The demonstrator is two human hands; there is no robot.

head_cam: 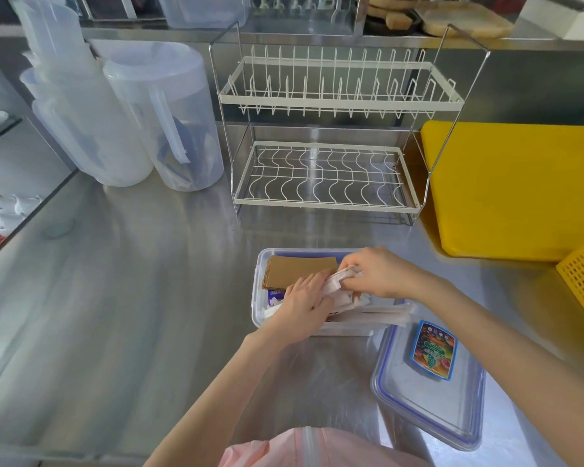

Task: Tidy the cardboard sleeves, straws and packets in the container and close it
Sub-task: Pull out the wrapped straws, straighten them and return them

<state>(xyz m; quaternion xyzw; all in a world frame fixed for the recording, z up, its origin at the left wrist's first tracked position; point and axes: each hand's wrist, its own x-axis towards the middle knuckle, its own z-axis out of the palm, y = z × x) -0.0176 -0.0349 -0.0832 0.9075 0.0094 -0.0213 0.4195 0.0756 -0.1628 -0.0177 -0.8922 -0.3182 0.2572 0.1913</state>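
While both hands grip papery straws point(343, 288) | clear container point(257, 281) lidless

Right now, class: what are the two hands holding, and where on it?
Both the left hand and right hand grip the bundle of wrapped straws around its middle.

Bright, even light; steel counter point(132, 298) glares; edges bend.

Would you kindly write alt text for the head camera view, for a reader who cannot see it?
Both hands, left and right, gather white paper-wrapped straws inside an open clear plastic container holding brown cardboard sleeves on a steel counter. Its blue-edged clear lid lies alongside to the right.
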